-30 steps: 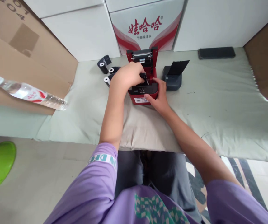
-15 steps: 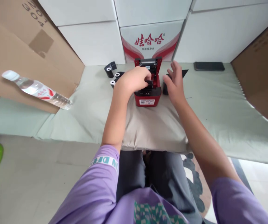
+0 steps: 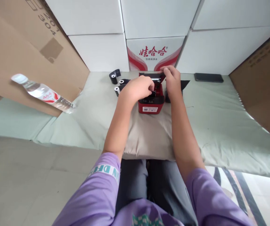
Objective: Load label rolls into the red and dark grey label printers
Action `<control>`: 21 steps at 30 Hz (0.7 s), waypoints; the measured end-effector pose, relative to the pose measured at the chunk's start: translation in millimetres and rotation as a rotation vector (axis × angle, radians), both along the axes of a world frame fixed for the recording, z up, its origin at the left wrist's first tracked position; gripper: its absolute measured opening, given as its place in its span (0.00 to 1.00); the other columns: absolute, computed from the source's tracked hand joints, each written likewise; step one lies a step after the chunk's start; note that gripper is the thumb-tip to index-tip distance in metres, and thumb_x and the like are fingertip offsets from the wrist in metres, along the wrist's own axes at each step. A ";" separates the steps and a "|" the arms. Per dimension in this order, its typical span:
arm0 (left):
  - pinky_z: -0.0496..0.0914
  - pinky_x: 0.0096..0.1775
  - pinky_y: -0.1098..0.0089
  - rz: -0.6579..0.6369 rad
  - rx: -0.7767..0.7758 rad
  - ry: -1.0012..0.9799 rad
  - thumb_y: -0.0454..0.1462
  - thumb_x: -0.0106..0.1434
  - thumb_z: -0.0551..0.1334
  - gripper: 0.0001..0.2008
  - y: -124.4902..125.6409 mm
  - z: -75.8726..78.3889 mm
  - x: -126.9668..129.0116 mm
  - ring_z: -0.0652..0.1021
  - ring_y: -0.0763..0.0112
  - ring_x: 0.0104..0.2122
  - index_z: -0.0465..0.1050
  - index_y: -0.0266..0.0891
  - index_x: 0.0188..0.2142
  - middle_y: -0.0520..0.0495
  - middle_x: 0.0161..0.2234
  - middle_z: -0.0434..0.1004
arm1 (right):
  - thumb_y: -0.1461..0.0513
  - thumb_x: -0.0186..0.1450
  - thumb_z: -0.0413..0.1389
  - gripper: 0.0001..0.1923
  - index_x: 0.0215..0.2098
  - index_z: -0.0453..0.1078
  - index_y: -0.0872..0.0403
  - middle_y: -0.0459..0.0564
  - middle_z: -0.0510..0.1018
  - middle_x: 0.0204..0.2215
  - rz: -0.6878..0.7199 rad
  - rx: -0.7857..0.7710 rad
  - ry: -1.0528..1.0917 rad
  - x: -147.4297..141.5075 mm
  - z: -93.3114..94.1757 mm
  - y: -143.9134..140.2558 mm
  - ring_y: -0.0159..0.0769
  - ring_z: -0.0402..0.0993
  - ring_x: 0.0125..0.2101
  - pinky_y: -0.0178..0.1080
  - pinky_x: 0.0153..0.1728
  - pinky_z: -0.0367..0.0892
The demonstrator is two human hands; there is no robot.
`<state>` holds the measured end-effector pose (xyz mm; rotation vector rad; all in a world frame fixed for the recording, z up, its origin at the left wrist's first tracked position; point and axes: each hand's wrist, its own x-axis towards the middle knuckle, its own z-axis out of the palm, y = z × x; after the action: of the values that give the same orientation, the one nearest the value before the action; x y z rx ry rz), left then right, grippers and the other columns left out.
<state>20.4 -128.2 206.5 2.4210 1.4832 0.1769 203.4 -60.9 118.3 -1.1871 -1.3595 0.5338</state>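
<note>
A small red and black printer (image 3: pixel 151 109) stands at the front middle of the cloth-covered surface, its lid (image 3: pixel 146 75) raised and tilted forward. My left hand (image 3: pixel 136 89) reaches into the printer from the left, fingers closed around a dark roll (image 3: pixel 153 93) that is mostly hidden. At the lid's right edge, my right hand (image 3: pixel 173 81) grips it between thumb and fingers. Left of the printer lie black rolls with white cores: one at the back (image 3: pixel 113 79), another (image 3: pixel 121 82) and a third (image 3: pixel 117 91) partly behind my left hand.
Beside the printer's right side is another black roll (image 3: pixel 167 98) with a pointed dark strip (image 3: pixel 185 84). A phone (image 3: pixel 209 77) lies at the back right. A water bottle (image 3: pixel 47 94) leans at the left near a cardboard box (image 3: pixel 61 67). White boxes (image 3: pixel 99 51) line the back.
My right hand has moved left from beside the printer onto its lid. The lid now tilts further forward and lower. My left hand stays inside the printer.
</note>
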 end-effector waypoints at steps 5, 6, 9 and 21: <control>0.75 0.48 0.61 -0.045 0.035 -0.086 0.37 0.66 0.69 0.07 10.0 -8.7 -3.6 0.84 0.58 0.44 0.88 0.46 0.40 0.47 0.38 0.87 | 0.59 0.75 0.51 0.13 0.38 0.76 0.51 0.49 0.87 0.31 0.017 -0.078 0.014 4.6 7.9 -8.7 0.40 0.84 0.37 0.46 0.50 0.78; 0.75 0.47 0.61 -0.061 0.051 -0.117 0.36 0.66 0.69 0.06 12.8 -11.4 -4.5 0.84 0.58 0.43 0.88 0.46 0.39 0.47 0.37 0.87 | 0.59 0.74 0.51 0.13 0.37 0.76 0.52 0.49 0.86 0.29 0.019 -0.084 -0.006 4.6 10.3 -10.1 0.40 0.84 0.36 0.46 0.50 0.78; 0.75 0.47 0.62 -0.108 0.096 -0.194 0.36 0.66 0.68 0.06 20.2 -20.0 -6.0 0.84 0.60 0.42 0.87 0.44 0.37 0.48 0.35 0.85 | 0.59 0.72 0.53 0.13 0.34 0.77 0.51 0.47 0.84 0.25 0.024 -0.084 -0.090 2.6 17.9 -18.4 0.40 0.82 0.32 0.46 0.47 0.79; 0.76 0.50 0.58 -0.036 0.264 -0.345 0.40 0.70 0.66 0.06 26.5 -32.8 -34.4 0.83 0.57 0.42 0.84 0.45 0.40 0.46 0.38 0.85 | 0.57 0.72 0.56 0.15 0.28 0.74 0.49 0.47 0.82 0.23 0.071 -0.169 -0.354 1.7 40.9 -45.2 0.40 0.77 0.29 0.49 0.45 0.79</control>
<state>-14.0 -101.7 173.8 2.4490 1.3267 0.7841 205.0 -106.1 159.1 -1.4231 -1.6878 0.5124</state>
